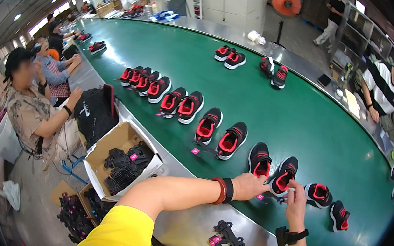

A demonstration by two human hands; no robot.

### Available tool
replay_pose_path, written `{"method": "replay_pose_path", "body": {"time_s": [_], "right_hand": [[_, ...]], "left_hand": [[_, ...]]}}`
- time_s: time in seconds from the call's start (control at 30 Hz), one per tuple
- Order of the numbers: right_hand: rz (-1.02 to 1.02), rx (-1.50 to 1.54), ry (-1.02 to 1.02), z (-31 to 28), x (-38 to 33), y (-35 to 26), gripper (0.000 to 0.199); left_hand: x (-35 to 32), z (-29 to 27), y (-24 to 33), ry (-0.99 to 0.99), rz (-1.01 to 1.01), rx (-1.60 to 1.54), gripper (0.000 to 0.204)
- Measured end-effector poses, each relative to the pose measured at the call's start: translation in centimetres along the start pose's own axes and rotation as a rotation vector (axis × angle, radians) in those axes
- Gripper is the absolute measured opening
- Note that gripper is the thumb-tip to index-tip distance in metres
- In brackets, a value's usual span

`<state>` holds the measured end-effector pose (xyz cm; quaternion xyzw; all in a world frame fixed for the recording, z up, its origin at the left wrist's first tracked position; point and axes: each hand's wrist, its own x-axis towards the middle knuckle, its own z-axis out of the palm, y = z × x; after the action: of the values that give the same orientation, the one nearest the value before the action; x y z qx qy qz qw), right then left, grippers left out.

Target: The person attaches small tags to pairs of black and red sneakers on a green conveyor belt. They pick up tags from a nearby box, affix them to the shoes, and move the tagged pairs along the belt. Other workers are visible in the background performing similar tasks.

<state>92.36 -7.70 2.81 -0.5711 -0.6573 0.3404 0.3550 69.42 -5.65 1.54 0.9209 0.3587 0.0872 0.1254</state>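
Working at a black-and-red shoe pair (pixel 272 169) on the green belt (pixel 313 126).

Lying nearest on the steel table (pixel 190 226), black strap pieces (pixel 227 236); both hands meeting at the pair's near ends, left hand (pixel 248 185) closing its grip on the left shoe's heel, right hand (pixel 296 202) pinching a pink tag (pixel 260 197). Stretching beyond, a row of like shoes (pixel 179 104).

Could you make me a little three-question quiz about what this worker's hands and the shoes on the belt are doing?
1. True or false: both hands touch the same shoe.
2. What colour is the conveyor belt?
3. What lies on the metal ledge near the person? A) strap pieces B) scissors C) a cup

Key:
1. False: left hand and right hand reach different black-and-pink shoes.
2. Green belt.
3. A, black strap pieces on the ledge.
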Motion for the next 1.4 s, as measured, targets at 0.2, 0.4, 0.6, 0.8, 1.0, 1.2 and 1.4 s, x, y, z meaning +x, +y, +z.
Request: {"method": "replay_pose_path", "body": {"time_s": [0.2,0.4,0.6,0.8,1.0,1.2,1.4], "right_hand": [[-0.415,-0.393,-0.173,0.4,1.4,1.7,0.034],[-0.540,-0.709,-0.148,0.4,2.9,0.0,0.027],[-0.612,-0.847,-0.151,0.1,2.8,-1.6,0.029],[-0.570,-0.855,-0.133,1.0,3.5,-2.3,0.028],[-0.599,-0.918,-0.218,2.7,4.2,-2.3,0.023],[-0.563,-0.921,-0.161,4.1,5.5,-2.1,0.023],[-0.403,-0.362,-0.095,5.4,5.7,1.1,0.034]], "left_hand": [[-1.4,-0.1,0.2,-0.031,-0.228,-0.247,0.036],[-1.6,-1.1,-0.9,-0.080,-0.271,-0.243,0.030],[-2.2,-1.5,-1.7,-0.076,-0.307,-0.218,0.030],[-2.3,-1.9,-2.0,-0.091,-0.294,-0.196,0.029],[-2.6,-1.5,-2.4,-0.067,-0.344,-0.242,0.024],[-3.1,-1.9,-2.9,0.100,-0.274,-0.392,0.021],[-1.8,-3.7,-3.3,0.022,-0.295,-0.258,0.037]]}}
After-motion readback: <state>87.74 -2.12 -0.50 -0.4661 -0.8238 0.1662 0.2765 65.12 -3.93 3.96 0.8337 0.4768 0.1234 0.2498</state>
